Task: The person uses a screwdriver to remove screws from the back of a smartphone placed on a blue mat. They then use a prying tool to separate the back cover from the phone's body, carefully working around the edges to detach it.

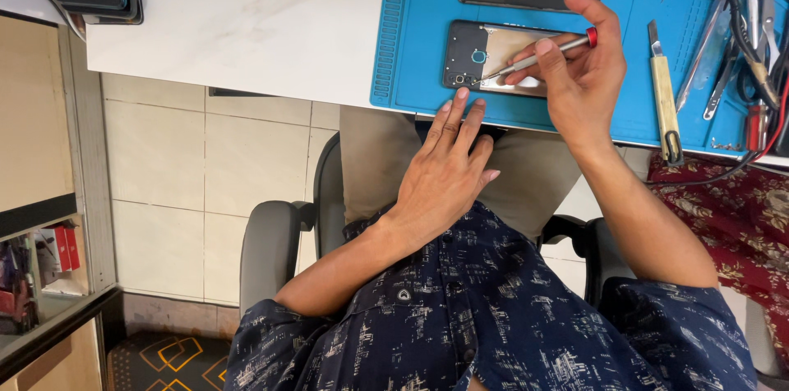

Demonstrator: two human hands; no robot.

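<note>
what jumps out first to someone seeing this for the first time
The bright blue work mat on the white table draws the eye, with an opened phone lying on it. The right hand holds a slim screwdriver with a red cap, its tip at the phone, while the left hand steadies the phone's near edge. Hand tools lie along the mat's right side.

Matt blue rubbery mat point(411, 70), glossy white tabletop point(246, 21), metal screwdriver point(538, 58)
</note>
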